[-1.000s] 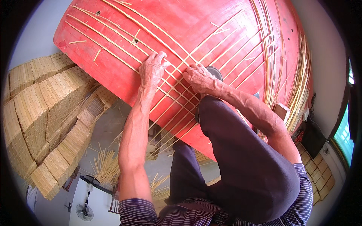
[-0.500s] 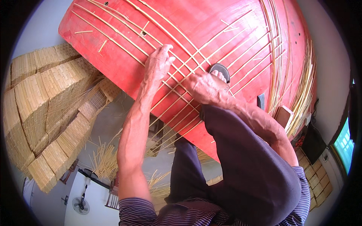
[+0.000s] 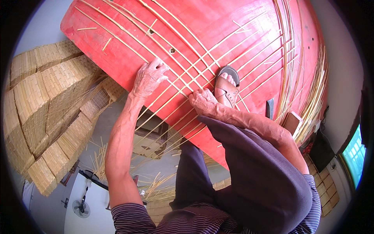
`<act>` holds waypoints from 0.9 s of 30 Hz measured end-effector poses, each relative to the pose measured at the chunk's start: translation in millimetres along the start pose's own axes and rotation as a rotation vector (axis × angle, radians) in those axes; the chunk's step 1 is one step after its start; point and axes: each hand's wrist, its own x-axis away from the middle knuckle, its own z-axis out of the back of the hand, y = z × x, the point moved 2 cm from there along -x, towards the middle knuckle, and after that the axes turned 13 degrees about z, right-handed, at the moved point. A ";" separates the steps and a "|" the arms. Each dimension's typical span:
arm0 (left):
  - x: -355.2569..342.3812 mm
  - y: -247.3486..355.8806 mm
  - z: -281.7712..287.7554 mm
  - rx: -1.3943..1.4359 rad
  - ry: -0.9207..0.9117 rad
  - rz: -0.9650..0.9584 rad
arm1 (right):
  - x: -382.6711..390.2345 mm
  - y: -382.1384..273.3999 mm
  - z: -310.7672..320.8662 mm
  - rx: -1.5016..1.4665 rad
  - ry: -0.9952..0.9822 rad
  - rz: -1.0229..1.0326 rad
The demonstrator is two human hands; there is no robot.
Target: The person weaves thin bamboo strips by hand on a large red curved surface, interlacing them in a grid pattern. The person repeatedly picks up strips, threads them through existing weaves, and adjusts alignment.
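The lattice (image 3: 188,84) on the red board (image 3: 115,61), between and just beyond the hands, looks only partly woven: some strips (image 3: 117,38) cross, their long ends uncrossed. The left hand (image 3: 149,78) curls at the outer strips; the right hand (image 3: 204,102) bunches near the crossings. I cannot tell either grip.

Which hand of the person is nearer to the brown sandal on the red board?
Right. The right hand is just lower left of the brown sandal in the picture; the left hand is farther left, by the edge of the red board.
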 end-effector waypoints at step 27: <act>-41.7 39.8 -14.1 0.047 -0.023 -0.041 | 10.4 32.4 67.9 0.263 0.043 -0.206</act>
